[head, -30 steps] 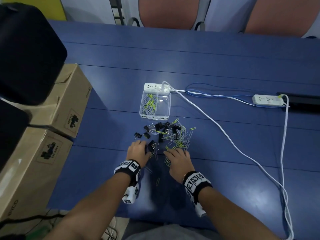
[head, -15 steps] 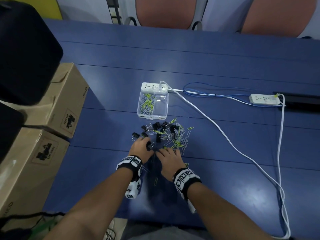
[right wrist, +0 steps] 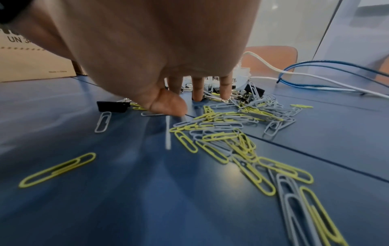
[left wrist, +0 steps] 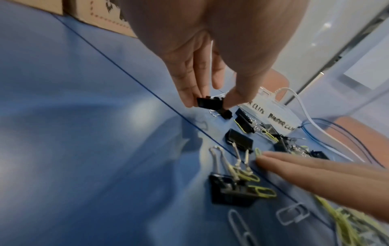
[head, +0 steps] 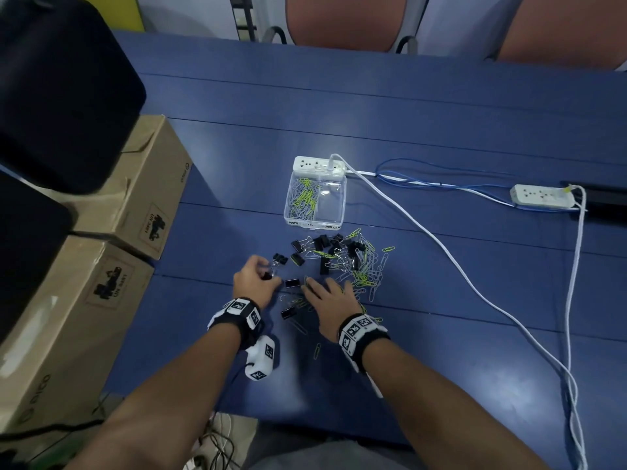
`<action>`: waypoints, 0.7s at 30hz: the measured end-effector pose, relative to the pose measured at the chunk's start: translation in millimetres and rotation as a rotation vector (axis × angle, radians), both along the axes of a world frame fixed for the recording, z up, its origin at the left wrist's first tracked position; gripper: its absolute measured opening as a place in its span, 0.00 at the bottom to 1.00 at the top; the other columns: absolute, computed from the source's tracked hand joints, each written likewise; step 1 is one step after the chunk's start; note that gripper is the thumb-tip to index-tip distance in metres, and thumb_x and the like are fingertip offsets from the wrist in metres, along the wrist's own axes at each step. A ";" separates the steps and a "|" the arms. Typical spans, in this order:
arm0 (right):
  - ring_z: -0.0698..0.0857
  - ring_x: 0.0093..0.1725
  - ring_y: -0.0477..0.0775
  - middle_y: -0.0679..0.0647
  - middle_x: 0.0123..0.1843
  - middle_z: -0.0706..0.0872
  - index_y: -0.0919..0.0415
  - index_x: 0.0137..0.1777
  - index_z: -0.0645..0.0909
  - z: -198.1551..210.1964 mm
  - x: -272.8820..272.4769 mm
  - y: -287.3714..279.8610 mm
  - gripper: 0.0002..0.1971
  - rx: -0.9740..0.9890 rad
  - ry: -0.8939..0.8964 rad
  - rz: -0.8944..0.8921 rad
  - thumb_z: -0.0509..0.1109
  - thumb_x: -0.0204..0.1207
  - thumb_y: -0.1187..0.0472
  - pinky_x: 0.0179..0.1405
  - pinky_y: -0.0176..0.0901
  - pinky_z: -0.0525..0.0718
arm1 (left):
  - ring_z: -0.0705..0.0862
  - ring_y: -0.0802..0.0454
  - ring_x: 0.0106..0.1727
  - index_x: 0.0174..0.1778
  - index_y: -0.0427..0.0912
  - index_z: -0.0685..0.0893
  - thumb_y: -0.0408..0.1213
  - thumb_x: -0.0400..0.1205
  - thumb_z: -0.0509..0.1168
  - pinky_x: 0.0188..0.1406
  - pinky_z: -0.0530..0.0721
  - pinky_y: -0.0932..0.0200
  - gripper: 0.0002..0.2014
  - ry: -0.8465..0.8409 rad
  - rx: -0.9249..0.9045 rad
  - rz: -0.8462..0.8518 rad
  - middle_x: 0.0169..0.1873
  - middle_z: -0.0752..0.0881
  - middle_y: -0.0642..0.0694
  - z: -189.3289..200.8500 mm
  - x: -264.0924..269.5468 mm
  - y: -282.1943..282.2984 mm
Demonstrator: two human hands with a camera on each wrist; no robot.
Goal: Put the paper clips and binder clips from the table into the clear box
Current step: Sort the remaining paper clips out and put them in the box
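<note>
1. My left hand [left wrist: 210,55] pinches a black binder clip [left wrist: 210,102] just above the table [head: 441,106];
2. My right hand [head: 330,298] lies flat, fingers straight, on the paper clips [right wrist: 227,126];
3. Beyond the pile, the clear box [head: 334,205] holds paper clips in its left compartment.

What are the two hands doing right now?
Left hand: pinching a black binder clip.
Right hand: open, fingers flat on the paper clips.
</note>
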State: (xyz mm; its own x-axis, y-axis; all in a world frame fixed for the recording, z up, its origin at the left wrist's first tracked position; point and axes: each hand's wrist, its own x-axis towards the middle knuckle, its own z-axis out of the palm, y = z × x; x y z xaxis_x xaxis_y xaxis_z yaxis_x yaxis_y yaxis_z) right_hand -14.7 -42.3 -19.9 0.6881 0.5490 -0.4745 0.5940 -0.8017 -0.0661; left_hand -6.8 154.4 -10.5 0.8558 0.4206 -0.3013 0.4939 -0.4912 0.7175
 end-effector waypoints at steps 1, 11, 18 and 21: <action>0.52 0.83 0.66 0.49 0.87 0.45 0.52 0.85 0.43 1.0 2.4 -0.5 0.44 -0.026 0.011 0.009 0.67 0.75 0.54 0.76 0.76 0.54 | 0.85 0.47 0.46 0.49 0.46 0.82 0.33 0.68 0.75 0.51 0.83 0.56 0.15 0.026 0.016 -0.026 0.43 0.87 0.47 -0.7 -1.2 3.6; 0.53 0.83 0.66 0.52 0.87 0.50 0.53 0.85 0.47 -2.5 -19.5 -13.4 0.43 0.013 -0.045 0.160 0.68 0.74 0.52 0.75 0.78 0.52 | 0.81 0.42 0.49 0.48 0.49 0.89 0.33 0.71 0.69 0.48 0.83 0.49 0.12 -0.090 0.437 -0.623 0.43 0.87 0.48 -10.8 -25.0 -16.1; 0.49 0.84 0.65 0.52 0.87 0.52 0.55 0.85 0.49 1.6 -18.3 -8.2 0.39 -0.033 -0.039 0.164 0.64 0.78 0.51 0.76 0.80 0.44 | 0.80 0.41 0.49 0.48 0.47 0.92 0.34 0.69 0.67 0.46 0.83 0.51 0.14 -0.042 0.565 -0.676 0.48 0.89 0.49 -12.6 -26.0 0.8; 0.53 0.83 0.66 0.54 0.85 0.58 0.56 0.84 0.56 3.7 -17.6 -17.7 0.37 -0.022 -0.064 0.140 0.65 0.76 0.53 0.76 0.81 0.44 | 0.81 0.41 0.47 0.47 0.46 0.91 0.30 0.67 0.69 0.45 0.83 0.50 0.14 -0.074 0.552 -0.643 0.45 0.90 0.48 -16.2 -26.9 5.8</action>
State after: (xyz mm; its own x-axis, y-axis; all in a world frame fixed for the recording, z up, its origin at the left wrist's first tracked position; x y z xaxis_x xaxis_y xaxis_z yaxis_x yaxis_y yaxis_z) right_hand -32.3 -59.9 -16.2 0.6349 0.6319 -0.4445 0.7026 -0.7115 -0.0079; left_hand -33.7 160.1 -26.7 0.9880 -0.0845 -0.1296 -0.0403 -0.9494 0.3115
